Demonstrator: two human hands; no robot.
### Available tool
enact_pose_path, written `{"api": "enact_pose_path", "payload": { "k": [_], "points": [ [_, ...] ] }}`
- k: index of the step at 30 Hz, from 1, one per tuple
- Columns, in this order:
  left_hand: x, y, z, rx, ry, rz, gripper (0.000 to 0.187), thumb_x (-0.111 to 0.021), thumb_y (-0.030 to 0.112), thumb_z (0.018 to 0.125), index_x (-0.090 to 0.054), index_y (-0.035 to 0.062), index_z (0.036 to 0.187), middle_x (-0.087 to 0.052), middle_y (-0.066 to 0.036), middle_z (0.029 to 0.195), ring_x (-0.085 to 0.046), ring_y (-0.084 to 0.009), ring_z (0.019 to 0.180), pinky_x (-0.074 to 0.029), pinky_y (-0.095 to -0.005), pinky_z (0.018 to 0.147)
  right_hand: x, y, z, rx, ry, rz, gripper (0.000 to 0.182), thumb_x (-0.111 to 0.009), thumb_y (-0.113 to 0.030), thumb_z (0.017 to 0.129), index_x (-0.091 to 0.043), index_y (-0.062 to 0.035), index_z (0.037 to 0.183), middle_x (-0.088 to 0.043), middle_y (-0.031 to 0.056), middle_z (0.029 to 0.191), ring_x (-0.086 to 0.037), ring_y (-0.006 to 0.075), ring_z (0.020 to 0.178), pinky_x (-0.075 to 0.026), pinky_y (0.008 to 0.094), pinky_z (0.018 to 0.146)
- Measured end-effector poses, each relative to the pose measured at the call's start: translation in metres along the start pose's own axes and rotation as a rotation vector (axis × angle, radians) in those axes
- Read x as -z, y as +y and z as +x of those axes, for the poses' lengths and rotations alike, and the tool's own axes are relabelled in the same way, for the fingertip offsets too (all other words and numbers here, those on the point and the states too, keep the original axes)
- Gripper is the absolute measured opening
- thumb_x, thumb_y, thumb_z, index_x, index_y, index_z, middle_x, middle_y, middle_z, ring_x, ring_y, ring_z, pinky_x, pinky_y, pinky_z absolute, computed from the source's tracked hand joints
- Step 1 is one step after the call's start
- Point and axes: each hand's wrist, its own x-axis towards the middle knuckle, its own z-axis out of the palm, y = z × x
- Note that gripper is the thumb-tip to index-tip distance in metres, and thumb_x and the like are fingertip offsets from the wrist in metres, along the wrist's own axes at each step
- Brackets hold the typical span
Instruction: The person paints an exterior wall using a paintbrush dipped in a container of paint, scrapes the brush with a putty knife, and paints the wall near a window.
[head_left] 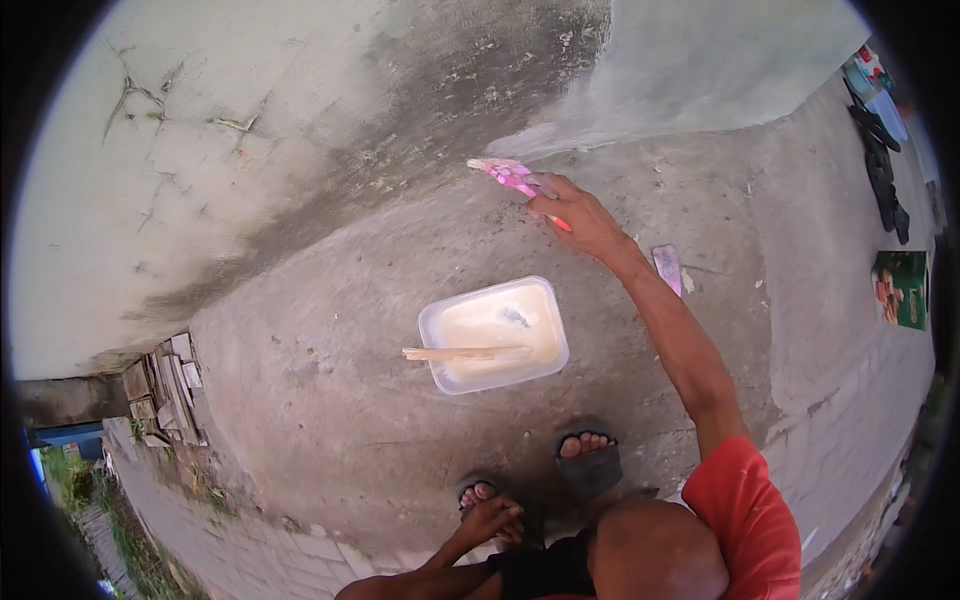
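Observation:
My right hand [578, 213] is wrapped round the handle of a paintbrush [515, 178] with pink and white paint on it. The bristles, pale with paint, point left and meet the foot of the wall [400, 110], where the dark, stained part lies beside a freshly coated pale area. On the concrete below stands a clear plastic tub [480, 318] holding cream-white paint. A wooden stick [440, 353] leans in it, one end over the left rim. Low in the view, my left hand [492, 517] hangs by my sandalled foot, its fingers curled and nothing visible in them.
A flat purple-stained piece [667, 268] lies on the concrete right of the tub. Black footwear [880, 170] and a green printed box [902, 290] are at the far right. Broken boards or tiles [168, 390] are stacked at left. Cracks run across the wall's left part.

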Motion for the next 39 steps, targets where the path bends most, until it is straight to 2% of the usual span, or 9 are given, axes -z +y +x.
{"api": "enact_pose_path", "payload": {
  "k": [2,6,12,17,21,23,30,37,39],
  "points": [
    [-0.002,0.004,-0.009,0.001,0.048,0.011,0.035,-0.054,0.030,0.106,-0.055,-0.0018,0.120,-0.073,-0.017,0.096,-0.075,-0.0262,0.080,-0.061,-0.0331,0.066,0.002,-0.004,-0.012,-0.176,0.136,-0.054,0.026,-0.069,-0.002,0.084,-0.065,-0.0131,0.106,-0.054,0.0124,0.131,-0.056,0.0326,0.121,-0.055,0.0402,0.093],
    [-0.005,-0.001,0.002,-0.052,0.032,-0.004,0.034,-0.054,0.029,0.106,-0.054,-0.0021,0.119,-0.073,-0.017,0.095,-0.075,-0.0247,0.078,-0.061,-0.0311,0.063,-0.004,-0.011,-0.023,-0.122,0.189,-0.145,0.026,-0.068,0.001,0.082,-0.065,-0.0121,0.104,-0.056,0.0117,0.128,-0.056,0.0328,0.121,-0.055,0.0411,0.093],
    [-0.004,0.001,0.000,-0.050,0.012,0.016,0.034,-0.055,0.030,0.105,-0.054,-0.0015,0.119,-0.073,-0.017,0.094,-0.075,-0.0247,0.078,-0.061,-0.0311,0.063,-0.012,-0.014,0.004,0.031,0.029,-0.017,0.031,-0.069,0.004,0.079,-0.065,-0.0122,0.105,-0.054,0.0125,0.129,-0.054,0.0334,0.121,-0.054,0.0426,0.094],
    [-0.005,-0.001,0.002,-0.043,0.028,0.029,0.033,-0.055,0.029,0.105,-0.054,-0.0006,0.119,-0.072,-0.017,0.096,-0.075,-0.0255,0.080,-0.062,-0.0316,0.065,0.001,0.003,-0.034,-0.233,0.277,-0.266,0.032,-0.070,0.004,0.075,-0.064,-0.0095,0.104,-0.053,0.0131,0.127,-0.052,0.0356,0.123,-0.054,0.0445,0.092],
    [-0.003,0.000,0.001,-0.043,0.007,0.016,0.032,-0.054,0.029,0.106,-0.054,-0.0003,0.119,-0.072,-0.017,0.096,-0.075,-0.0260,0.082,-0.062,-0.0319,0.066,-0.002,-0.011,-0.031,-0.279,0.300,-0.317,0.031,-0.071,0.003,0.074,-0.063,-0.0089,0.101,-0.053,0.0132,0.125,-0.052,0.0361,0.121,-0.055,0.0453,0.091],
    [-0.003,0.002,0.002,0.004,0.016,-0.020,0.033,-0.053,0.030,0.106,-0.054,-0.0007,0.119,-0.072,-0.016,0.097,-0.075,-0.0259,0.082,-0.062,-0.0321,0.067,-0.008,-0.018,-0.012,-0.118,0.151,-0.251,0.028,-0.070,0.002,0.075,-0.062,-0.0098,0.099,-0.053,0.0118,0.123,-0.053,0.0343,0.119,-0.055,0.0452,0.089],
    [0.000,-0.003,0.007,-0.015,-0.019,-0.022,0.034,-0.054,0.030,0.106,-0.054,-0.0005,0.119,-0.072,-0.016,0.096,-0.075,-0.0257,0.082,-0.062,-0.0321,0.067,-0.004,-0.029,0.015,0.044,-0.094,-0.054,0.026,-0.067,0.004,0.077,-0.063,-0.0103,0.099,-0.054,0.0097,0.120,-0.055,0.0319,0.117,-0.055,0.0435,0.090],
    [-0.004,-0.004,0.005,-0.039,0.008,0.005,0.035,-0.055,0.031,0.105,-0.054,-0.0002,0.119,-0.073,-0.016,0.096,-0.075,-0.0252,0.081,-0.061,-0.0318,0.067,0.036,0.021,-0.048,-0.242,0.275,-0.272,0.025,-0.064,0.008,0.078,-0.061,-0.0084,0.097,-0.054,0.0136,0.116,-0.055,0.0357,0.113,-0.052,0.0462,0.087],
    [-0.003,-0.005,0.008,-0.060,0.015,0.040,0.034,-0.055,0.031,0.105,-0.054,-0.0002,0.119,-0.073,-0.016,0.096,-0.075,-0.0253,0.080,-0.061,-0.0319,0.067,0.032,0.025,-0.058,-0.425,0.564,-0.230,0.024,-0.064,0.009,0.078,-0.060,-0.0062,0.096,-0.053,0.0155,0.112,-0.056,0.0376,0.106,-0.050,0.0459,0.084]
  ]
}}
